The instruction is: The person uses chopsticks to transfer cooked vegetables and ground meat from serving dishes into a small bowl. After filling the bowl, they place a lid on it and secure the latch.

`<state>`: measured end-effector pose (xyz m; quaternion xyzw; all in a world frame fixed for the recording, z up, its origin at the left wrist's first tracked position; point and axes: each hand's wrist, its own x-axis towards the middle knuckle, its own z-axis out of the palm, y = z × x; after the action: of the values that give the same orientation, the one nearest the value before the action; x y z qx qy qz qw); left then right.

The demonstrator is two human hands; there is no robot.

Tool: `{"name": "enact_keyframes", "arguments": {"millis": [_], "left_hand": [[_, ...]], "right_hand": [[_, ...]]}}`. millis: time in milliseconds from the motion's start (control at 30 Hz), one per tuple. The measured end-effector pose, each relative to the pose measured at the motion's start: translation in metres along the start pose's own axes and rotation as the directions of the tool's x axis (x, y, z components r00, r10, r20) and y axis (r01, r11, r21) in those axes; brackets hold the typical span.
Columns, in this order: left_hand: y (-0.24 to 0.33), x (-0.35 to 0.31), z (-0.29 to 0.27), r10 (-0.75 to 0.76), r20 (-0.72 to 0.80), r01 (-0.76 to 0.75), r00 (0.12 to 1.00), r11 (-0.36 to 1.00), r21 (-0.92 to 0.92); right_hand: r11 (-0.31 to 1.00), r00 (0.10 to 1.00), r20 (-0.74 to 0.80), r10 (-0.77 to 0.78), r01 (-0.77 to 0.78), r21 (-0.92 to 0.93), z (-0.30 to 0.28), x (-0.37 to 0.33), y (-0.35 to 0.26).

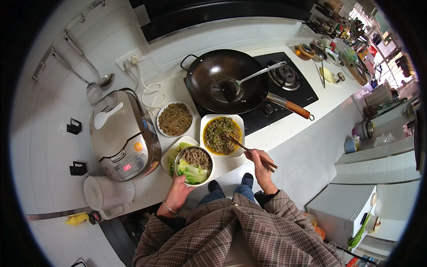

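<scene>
**Chopsticks in the square dish, bowl held at the counter edge**

The left hand cups the near side of a metal bowl of greens and shredded meat at the counter's near edge; its fingers are hidden beneath the bowl, closed around it. The bowl covers most of a white plate of greens behind it. The right hand is closed around wooden chopsticks, whose tips reach left into a square white dish of shredded vegetables in yellow sauce; whether they pinch any food is too small to tell.

Far left of the dishes stands a rice cooker with a small red-lit display and an orange button. A round plate of fried shreds sits beside it. Beyond, a black wok holds a ladle on the stove. The jars and bottles at far right blur toward the rim.
</scene>
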<state>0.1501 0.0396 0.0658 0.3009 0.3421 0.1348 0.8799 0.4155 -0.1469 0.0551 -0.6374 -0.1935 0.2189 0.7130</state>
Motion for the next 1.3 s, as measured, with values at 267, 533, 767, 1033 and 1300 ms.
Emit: {"name": "enact_keyframes", "arguments": {"millis": [267, 533, 767, 1033, 1300], "left_hand": [[-0.001, 0.000, 0.002, -0.011, -0.032, 0.011, 0.999, 1.000, 0.005], [-0.002, 0.003, 0.010, -0.004, 0.011, 0.004, 1.000, 1.000, -0.001], [-0.005, 0.012, 0.018, -0.011, 0.017, 0.011, 1.000, 1.000, -0.002], [-0.002, 0.021, 0.031, -0.037, 0.123, 0.033, 0.992, 0.999, 0.036], [-0.007, 0.020, 0.033, -0.051, 0.160, 0.047, 0.986, 0.998, 0.031]], "right_hand": [[0.994, 0.995, -0.059, 0.079, -0.074, 0.079, -0.008, -0.007, -0.020], [0.997, 0.998, -0.050, 0.049, -0.046, 0.060, -0.011, -0.012, -0.039], [0.998, 0.997, -0.072, -0.033, 0.038, 0.056, -0.013, -0.022, -0.069], [0.969, 0.933, 0.267, -0.240, 0.249, 0.002, -0.002, -0.039, -0.111], [0.940, 0.904, 0.379, -0.199, 0.285, -0.186, -0.001, -0.029, -0.110]]}}
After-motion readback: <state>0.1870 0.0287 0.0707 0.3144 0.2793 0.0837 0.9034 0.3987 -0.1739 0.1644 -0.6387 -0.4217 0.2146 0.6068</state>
